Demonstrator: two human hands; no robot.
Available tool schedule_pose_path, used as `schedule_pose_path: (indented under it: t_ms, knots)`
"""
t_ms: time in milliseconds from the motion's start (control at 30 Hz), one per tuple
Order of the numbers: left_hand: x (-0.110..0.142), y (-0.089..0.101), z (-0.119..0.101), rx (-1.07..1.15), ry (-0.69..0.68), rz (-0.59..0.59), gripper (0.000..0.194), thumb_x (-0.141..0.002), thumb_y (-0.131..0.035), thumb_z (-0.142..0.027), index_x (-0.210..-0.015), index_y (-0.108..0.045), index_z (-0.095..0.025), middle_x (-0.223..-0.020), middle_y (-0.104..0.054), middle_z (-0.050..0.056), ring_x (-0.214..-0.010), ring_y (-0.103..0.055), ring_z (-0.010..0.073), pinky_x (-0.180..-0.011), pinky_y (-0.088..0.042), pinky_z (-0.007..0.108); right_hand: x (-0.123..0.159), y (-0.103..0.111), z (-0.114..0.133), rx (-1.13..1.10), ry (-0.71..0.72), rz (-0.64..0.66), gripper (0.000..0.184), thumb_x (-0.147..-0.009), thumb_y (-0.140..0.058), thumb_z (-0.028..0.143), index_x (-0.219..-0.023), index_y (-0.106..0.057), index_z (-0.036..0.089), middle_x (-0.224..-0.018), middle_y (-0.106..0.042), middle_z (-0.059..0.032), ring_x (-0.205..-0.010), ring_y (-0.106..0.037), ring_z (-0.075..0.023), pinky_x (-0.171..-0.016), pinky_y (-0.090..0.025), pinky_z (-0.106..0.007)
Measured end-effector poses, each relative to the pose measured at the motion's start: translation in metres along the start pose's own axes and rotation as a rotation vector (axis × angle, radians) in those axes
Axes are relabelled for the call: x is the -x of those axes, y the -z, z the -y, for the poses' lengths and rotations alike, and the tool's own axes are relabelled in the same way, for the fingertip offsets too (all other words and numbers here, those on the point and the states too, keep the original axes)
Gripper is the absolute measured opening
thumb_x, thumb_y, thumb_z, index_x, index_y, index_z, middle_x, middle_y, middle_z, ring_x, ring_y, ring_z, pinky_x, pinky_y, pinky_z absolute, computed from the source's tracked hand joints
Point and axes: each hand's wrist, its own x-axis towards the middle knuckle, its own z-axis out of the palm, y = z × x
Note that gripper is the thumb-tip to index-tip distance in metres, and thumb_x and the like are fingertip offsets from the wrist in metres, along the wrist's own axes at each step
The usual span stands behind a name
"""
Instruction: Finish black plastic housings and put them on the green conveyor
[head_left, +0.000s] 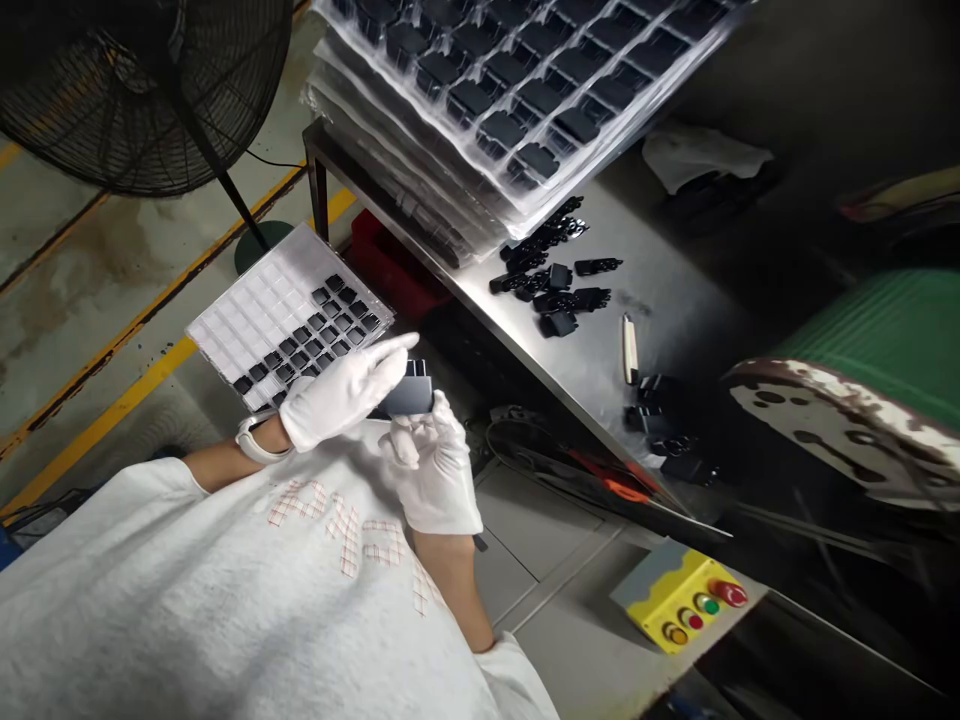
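Observation:
A dark, box-shaped plastic part (411,396) with a smooth flat face is held in front of my chest. My right hand (439,465), in a white glove, has its fingers closed on the part's lower right side. Also gloved in white, my left hand (341,395) lies across the part's left side with its fingers stretched out; whether it touches the part I cannot tell. A white band circles the left wrist. Beyond that hand sits a clear compartment tray (240,310), partly filled with similar black pieces (330,320).
A tall stack of filled trays (450,160) stands on the metal table (555,370). Loose black parts (555,290), a light-handled cutter (629,348) and orange-handled scissors (626,487) lie there. A fan (135,90), green machine (885,360) and yellow button box (686,600) surround me.

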Motion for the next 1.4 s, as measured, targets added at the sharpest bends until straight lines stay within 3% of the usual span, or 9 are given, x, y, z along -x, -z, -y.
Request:
schedule_pose_path:
  t_ms: [100,167,267,367,567,800,1133,1300,1400]
  knots:
    - [-0.002,-0.002,0.002,0.076,0.034,-0.003,0.047,-0.097,-0.049,-0.034,-0.140,-0.053,-0.016,-0.144,-0.058,0.008,-0.134,-0.054,0.0193,-0.118,-0.041,0.036,-0.002,0.001,-0.004,0.023,0.070,0.026,0.044,-0.051,-0.089,0.041,-0.071,-0.055,0.020,-0.056,-0.059,0.0067,-0.032,-0.028,-0.0014,-0.036,-0.030,-0.016]
    - [-0.003,-0.001,0.002,0.100,0.121,0.031,0.046,-0.093,-0.058,-0.034,-0.137,-0.056,-0.020,-0.126,-0.069,0.008,-0.110,-0.068,0.0187,-0.100,-0.055,0.036,-0.003,0.000,-0.005,0.037,0.103,0.050,0.043,-0.052,-0.087,0.040,-0.066,-0.053,0.019,-0.051,-0.054,0.0085,-0.032,-0.028,-0.0014,-0.036,-0.030,-0.017]
    - [-0.001,0.003,-0.004,0.065,0.164,0.127,0.060,-0.081,-0.072,-0.030,-0.137,-0.054,-0.021,-0.108,-0.072,0.007,-0.091,-0.070,0.0165,-0.083,-0.059,0.034,-0.003,-0.001,-0.006,0.023,0.107,0.054,0.038,-0.053,-0.087,0.039,-0.067,-0.057,0.019,-0.043,-0.040,0.0116,-0.032,-0.027,-0.0023,-0.035,-0.028,-0.016]
    - [0.002,0.009,-0.010,-0.042,0.116,0.200,0.076,-0.069,-0.081,-0.024,-0.139,-0.051,-0.022,-0.118,-0.068,0.007,-0.102,-0.068,0.0186,-0.090,-0.058,0.034,-0.001,-0.001,-0.006,-0.012,0.100,0.023,0.043,-0.050,-0.089,0.041,-0.081,-0.065,0.022,-0.047,-0.043,0.0114,-0.034,-0.031,-0.0029,-0.034,-0.028,-0.016]
    - [0.004,0.011,-0.013,-0.086,0.095,0.227,0.074,-0.070,-0.079,-0.028,-0.137,-0.049,-0.019,-0.125,-0.064,0.010,-0.107,-0.066,0.0210,-0.093,-0.058,0.037,0.002,0.003,-0.008,0.003,0.077,0.036,0.040,-0.059,-0.083,0.041,-0.091,-0.067,0.023,-0.050,-0.044,0.0097,-0.035,-0.031,-0.0028,-0.035,-0.028,-0.016]
    - [0.007,0.011,0.006,-0.515,-0.081,0.077,0.064,-0.074,-0.077,-0.037,-0.130,-0.055,-0.016,-0.127,-0.057,0.012,-0.113,-0.062,0.0260,-0.101,-0.053,0.044,-0.004,0.001,-0.014,0.041,-0.001,-0.009,0.051,-0.051,-0.090,0.046,-0.070,-0.051,0.019,-0.045,-0.040,0.0105,-0.034,-0.029,-0.0023,-0.037,-0.027,-0.016]
    - [0.025,0.021,0.024,-0.515,-0.004,0.045,0.078,-0.076,-0.076,-0.041,-0.141,-0.046,-0.011,-0.144,-0.054,0.016,-0.132,-0.054,0.0281,-0.114,-0.043,0.043,-0.011,0.005,-0.026,0.068,-0.167,0.011,0.048,-0.051,-0.088,0.037,-0.080,-0.054,0.020,-0.047,-0.042,0.0112,-0.036,-0.029,-0.0029,-0.038,-0.024,-0.017]
    - [0.031,0.023,0.032,-0.577,-0.032,-0.002,0.066,-0.078,-0.073,-0.036,-0.136,-0.051,-0.013,-0.135,-0.060,0.013,-0.124,-0.059,0.0262,-0.109,-0.047,0.039,-0.015,0.010,-0.034,0.181,-0.121,0.043,0.052,-0.053,-0.088,0.049,-0.072,-0.051,0.019,-0.043,-0.039,0.0100,-0.037,-0.030,-0.0040,-0.040,-0.028,-0.018]
    - [0.032,0.029,0.050,-0.759,0.019,-0.010,0.062,-0.080,-0.069,-0.032,-0.136,-0.051,-0.015,-0.131,-0.061,0.013,-0.118,-0.062,0.0278,-0.103,-0.050,0.040,-0.033,0.017,-0.056,0.421,-0.064,-0.001,0.060,-0.056,-0.079,0.069,-0.067,-0.046,0.019,-0.046,-0.042,0.0070,-0.040,-0.034,-0.0051,-0.042,-0.029,-0.020]
